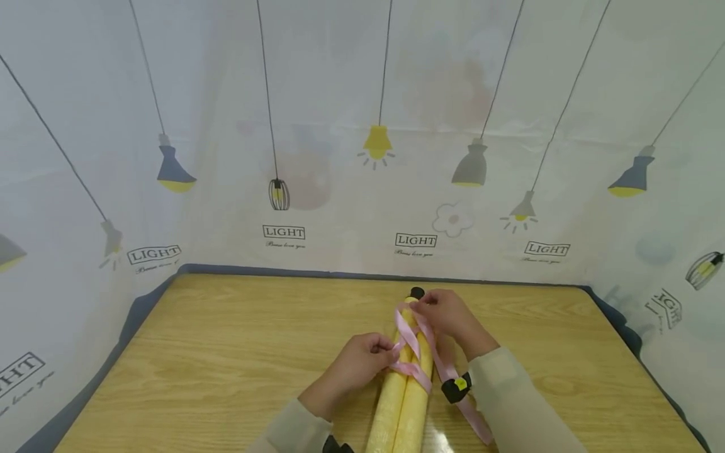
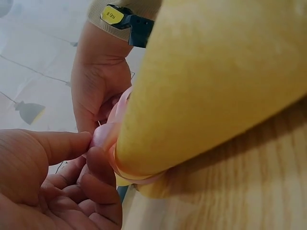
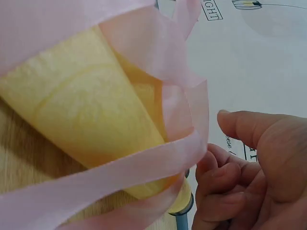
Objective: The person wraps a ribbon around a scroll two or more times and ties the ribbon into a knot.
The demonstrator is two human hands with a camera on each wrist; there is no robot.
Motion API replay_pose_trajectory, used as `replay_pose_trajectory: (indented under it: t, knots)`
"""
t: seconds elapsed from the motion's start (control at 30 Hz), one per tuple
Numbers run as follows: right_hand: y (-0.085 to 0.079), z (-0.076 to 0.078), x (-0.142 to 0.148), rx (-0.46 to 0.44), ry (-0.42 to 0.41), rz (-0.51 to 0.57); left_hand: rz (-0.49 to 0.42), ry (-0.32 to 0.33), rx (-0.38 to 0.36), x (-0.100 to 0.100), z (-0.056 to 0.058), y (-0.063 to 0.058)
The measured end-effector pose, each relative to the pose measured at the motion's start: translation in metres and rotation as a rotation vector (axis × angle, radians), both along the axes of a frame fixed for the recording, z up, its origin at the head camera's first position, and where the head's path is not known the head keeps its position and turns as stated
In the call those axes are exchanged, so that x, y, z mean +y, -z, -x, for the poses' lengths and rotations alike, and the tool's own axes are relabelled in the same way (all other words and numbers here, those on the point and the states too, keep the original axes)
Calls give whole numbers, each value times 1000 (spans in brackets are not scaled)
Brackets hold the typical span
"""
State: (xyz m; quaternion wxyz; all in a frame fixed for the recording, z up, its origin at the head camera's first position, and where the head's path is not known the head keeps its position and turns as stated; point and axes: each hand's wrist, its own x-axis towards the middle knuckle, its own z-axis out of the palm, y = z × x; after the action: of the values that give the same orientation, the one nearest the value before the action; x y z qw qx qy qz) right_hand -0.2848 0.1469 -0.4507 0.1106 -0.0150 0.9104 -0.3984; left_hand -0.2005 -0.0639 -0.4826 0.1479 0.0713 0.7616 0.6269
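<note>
Long yellow tubes [image 1: 391,412] lie side by side on the wooden table, pointing away from me, with a black end piece [image 1: 417,292] at the far tip. Pink ribbon [image 1: 406,330] winds around them in crossing loops. My left hand [image 1: 357,365] is at their left side; in the left wrist view its thumb and forefinger pinch the ribbon [image 2: 101,135]. Near the far tip, my right hand [image 1: 453,314] has its fingertips at a ribbon loop [image 3: 194,146]. Its thumb stands apart from the curled fingers in the right wrist view.
A loose ribbon tail [image 1: 472,418] trails along the right of the tubes, passing under the right wrist's black band [image 1: 455,388]. The wooden table [image 1: 226,352] ends at a pale wall covering [image 1: 340,245] printed with lamps, which surrounds it at the back and sides.
</note>
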Motion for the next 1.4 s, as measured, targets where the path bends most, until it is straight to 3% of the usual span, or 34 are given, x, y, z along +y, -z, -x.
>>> replay_pose_trajectory:
  t: [0.23, 0.53, 0.73, 1.17, 1.4]
  knots:
    - [1, -4, 17, 47, 36, -41, 16, -12, 7, 1, 0, 1]
    - [25, -23, 48, 66, 36, -28, 31, -15, 2, 2, 0, 0]
    - [32, -36, 47, 50, 34, 13, 41, -13, 3, 3, -1, -1]
    - [37, -46, 41, -26, 54, 186, 50, -11, -1, 3, 0, -1]
    - [40, -45, 48, 29, 12, 99, 51, -14, 11, 2, -1, -1]
